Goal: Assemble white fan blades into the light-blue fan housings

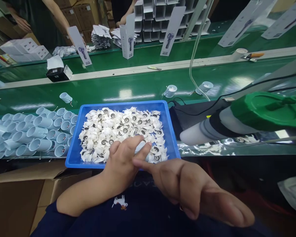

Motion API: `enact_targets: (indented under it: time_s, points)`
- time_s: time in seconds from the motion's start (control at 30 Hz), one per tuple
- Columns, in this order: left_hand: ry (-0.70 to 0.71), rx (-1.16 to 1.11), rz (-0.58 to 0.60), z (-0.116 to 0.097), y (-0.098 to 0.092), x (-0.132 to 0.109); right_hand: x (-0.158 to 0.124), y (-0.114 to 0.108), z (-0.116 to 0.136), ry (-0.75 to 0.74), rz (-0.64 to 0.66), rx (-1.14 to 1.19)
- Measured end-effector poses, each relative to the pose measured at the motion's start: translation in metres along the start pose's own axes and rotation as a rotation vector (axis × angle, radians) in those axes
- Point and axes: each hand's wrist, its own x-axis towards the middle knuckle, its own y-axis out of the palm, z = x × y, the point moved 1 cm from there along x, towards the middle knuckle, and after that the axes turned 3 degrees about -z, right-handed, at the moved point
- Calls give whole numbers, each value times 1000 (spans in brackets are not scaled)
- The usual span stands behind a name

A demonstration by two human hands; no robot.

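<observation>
A blue tray (75, 144) filled with several small white fan impellers (118, 126) sits at the near edge of the bench. My left hand (124, 161) is over the tray's near edge, its fingers closed round a pale blue tube piece (139, 147). My right hand (187, 187) is just below and to the right of it, fingers stretched forward, the index fingertip touching the left hand's thumb by the tube. What is between the fingers beyond the tube is hidden.
Several pale blue tubes (32, 133) lie stacked left of the tray. A green-capped tool (249, 117) with black cables lies on the right. A cardboard box (19, 194) is at the lower left. Beyond runs a green conveyor (138, 85) with product boxes (127, 36) and other people's arms.
</observation>
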Motion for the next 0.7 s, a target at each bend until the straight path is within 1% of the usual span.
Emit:
enact_targets:
  time_s: [0.07, 0.1, 0.27, 0.37, 0.43, 0.5, 0.57, 0.63, 0.7]
  points:
    - [8, 0, -2, 0, 0, 0, -1, 0, 0, 116, -5, 56]
    - [12, -2, -2, -1, 0, 0, -2, 1, 0, 135, -5, 77]
    - [25, -12, -2, -5, 0, 2, 0, 2, 1, 109, -13, 111]
    - [66, -17, 21, -9, 1, 1, -1, 1, 0, 151, 50, 78]
    - [65, -33, 31, -6, 2, 2, -3, -2, -1, 108, 92, 72]
    - [38, -41, 60, 5, 2, 4, -7, -7, -1, -3, 116, 81]
    - [-11, -27, 110, 27, 3, 11, -11, -14, 3, -76, 117, 49]
    - [-66, -40, 146, 55, 2, 20, -18, -21, 10, -81, 92, -44]
    - [-96, -123, 135, 84, 0, 29, -27, -29, 19, -65, 14, -158]
